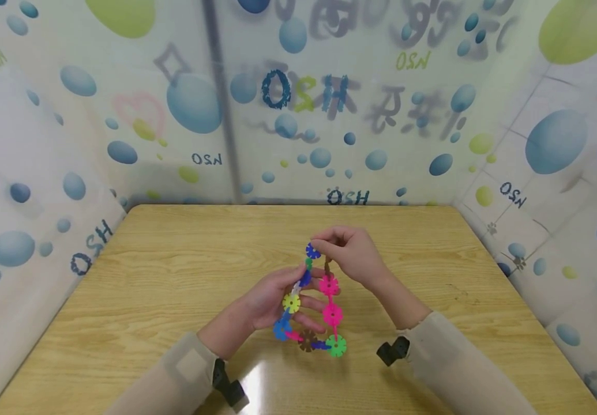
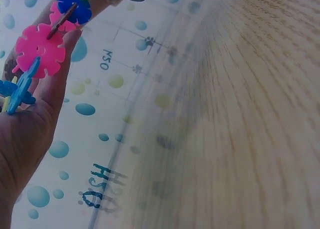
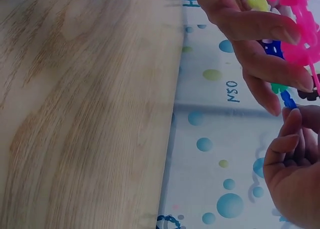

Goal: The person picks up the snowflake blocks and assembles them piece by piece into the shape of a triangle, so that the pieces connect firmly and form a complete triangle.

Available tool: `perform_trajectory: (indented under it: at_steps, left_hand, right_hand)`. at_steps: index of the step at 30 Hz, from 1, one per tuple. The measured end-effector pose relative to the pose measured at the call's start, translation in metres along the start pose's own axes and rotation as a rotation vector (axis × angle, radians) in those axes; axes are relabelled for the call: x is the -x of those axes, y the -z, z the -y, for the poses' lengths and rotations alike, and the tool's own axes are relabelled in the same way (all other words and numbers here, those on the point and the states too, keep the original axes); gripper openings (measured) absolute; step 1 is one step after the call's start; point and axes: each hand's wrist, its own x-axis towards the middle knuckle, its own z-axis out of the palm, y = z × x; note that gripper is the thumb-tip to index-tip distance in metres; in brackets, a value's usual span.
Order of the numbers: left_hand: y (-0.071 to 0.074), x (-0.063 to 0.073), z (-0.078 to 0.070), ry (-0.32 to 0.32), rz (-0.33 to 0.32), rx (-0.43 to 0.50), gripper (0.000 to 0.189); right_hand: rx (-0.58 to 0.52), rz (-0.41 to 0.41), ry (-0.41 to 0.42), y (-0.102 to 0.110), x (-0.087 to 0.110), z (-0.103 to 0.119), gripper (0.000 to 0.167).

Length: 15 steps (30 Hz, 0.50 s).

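A chain of notched plastic snowflake discs (image 1: 332, 314) hangs in a loop shape between the hands, above the table. My left hand (image 1: 269, 297) holds its left side, thumb by the dark blue disc (image 1: 305, 280) and the other fingers spread behind the loop. Thumb and index finger of my right hand (image 1: 356, 257) pinch the blue disc (image 1: 312, 251) at the top. Just under those fingers is a brown disc (image 1: 327, 267), leading down to pink ones. A yellow disc (image 1: 291, 302) sits on the left side, a green disc (image 1: 337, 346) at the bottom right corner.
The wooden table (image 1: 184, 248) stretches out around both hands. Printed curtains with blue and green dots (image 1: 194, 104) enclose it at the back and sides. Small black devices (image 1: 394, 350) sit at both wrists.
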Motion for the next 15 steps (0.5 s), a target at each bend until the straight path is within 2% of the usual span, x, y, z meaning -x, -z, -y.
perform_trajectory:
  at_steps: [10,15]
  left_hand:
    - [0.0007,0.0006,0.0,0.003,0.003,0.008,0.051]
    - [0.0006,0.0004,0.0007,-0.006,-0.007,-0.029,0.056]
  right_hand:
    - [-0.062,0.011,-0.088,-0.0004,-0.0011,-0.0014,0.02]
    - [-0.098,0.034,-0.113,-0.0017,-0.0018,-0.0036,0.02]
